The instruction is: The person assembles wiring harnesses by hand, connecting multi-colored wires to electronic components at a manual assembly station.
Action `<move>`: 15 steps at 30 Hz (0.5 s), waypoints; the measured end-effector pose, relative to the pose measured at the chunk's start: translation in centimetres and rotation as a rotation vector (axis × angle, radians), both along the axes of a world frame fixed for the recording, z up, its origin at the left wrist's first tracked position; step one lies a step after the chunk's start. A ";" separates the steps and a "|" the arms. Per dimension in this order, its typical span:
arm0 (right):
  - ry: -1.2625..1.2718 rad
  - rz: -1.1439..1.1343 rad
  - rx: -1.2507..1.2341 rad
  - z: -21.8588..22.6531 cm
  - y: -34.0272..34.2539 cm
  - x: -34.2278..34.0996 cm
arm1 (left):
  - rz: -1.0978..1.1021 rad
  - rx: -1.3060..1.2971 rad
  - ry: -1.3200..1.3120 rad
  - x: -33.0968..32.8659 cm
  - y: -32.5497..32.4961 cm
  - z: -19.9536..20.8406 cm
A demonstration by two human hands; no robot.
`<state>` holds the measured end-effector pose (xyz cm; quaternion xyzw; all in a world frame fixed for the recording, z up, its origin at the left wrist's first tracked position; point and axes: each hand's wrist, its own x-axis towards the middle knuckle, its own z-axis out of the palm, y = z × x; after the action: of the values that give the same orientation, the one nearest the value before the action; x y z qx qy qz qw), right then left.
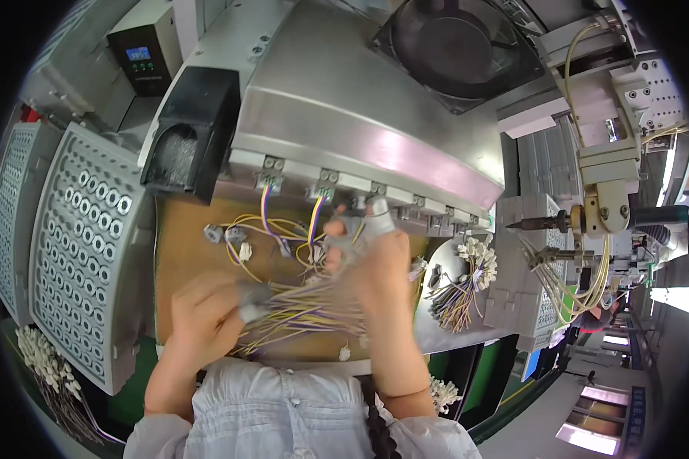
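Observation:
My left hand (204, 315) is low on the left of the brown work surface, fingers curled and pressed together, with grey covers on the fingertips. Those tips meet the left end of a bundle of thin yellow, white and purple wires (302, 315); what they pinch is hidden. My right hand (381, 256), smeared by motion, reaches up to a row of small metal clamps (377, 190) along the machine's front edge. Its fingers also wear covers, and their grip is too blurred to read. Two clamps to its left hold wire ends, and coloured wires (314, 218) hang from them.
At left stand grey trays (84, 252) with rows of ring-shaped parts. A black box (191, 134) sits beside the metal machine (360, 115), which has a round fan (455, 50) on top. White-connector wires (463, 287) lie at right, near a pointed soldering tip (540, 222).

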<state>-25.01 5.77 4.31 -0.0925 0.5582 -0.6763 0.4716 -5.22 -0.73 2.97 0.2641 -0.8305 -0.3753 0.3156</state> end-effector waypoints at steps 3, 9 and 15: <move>0.320 0.332 0.071 1.2 1.7 -2.3 | -0.038 -0.120 -0.137 0.3 -0.7 0.8; 1.578 0.526 -0.057 3.6 4.7 3.5 | -0.032 0.002 0.115 0.4 2.4 0.0; 1.545 0.686 -0.128 2.4 3.9 4.0 | 0.233 0.099 -0.100 4.4 -4.1 0.6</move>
<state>-20.97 9.65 6.70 -0.7194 0.6252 -0.2730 0.1306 -0.78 -4.87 3.61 0.3924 -0.7893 -0.3632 0.3018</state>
